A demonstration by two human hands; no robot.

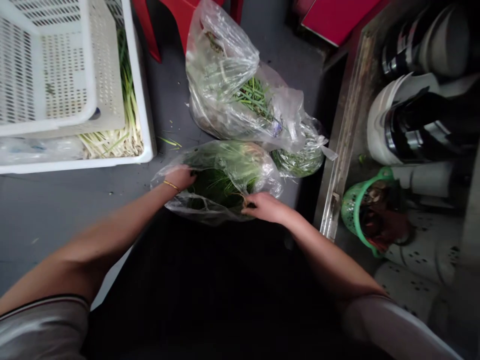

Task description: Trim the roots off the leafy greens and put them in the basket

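A clear plastic bag (258, 167) of leafy green herbs (221, 185) lies on the floor in front of my knees, its mouth spread wide. At the bag's left side, my left hand (180, 178) has its fingers curled on the plastic edge; a gold-coloured bracelet is on that wrist. On the right, my right hand (265, 206) pinches the near edge of the bag, with thin root-like strands by the fingertips. Just beyond lies a larger clear bag (221, 75) of green stalks (253, 97), and a smaller tied bag of greens (300, 160) touches it.
White perforated baskets (90, 65) sit in a white crate (149, 145) holding scallions (129, 120), at left. A red plastic stool (172, 10) stands behind. On the right, a metal shelf (337, 165) holds stacked pots and a green colander (354, 210). Leaf scraps dot the grey floor (75, 205).
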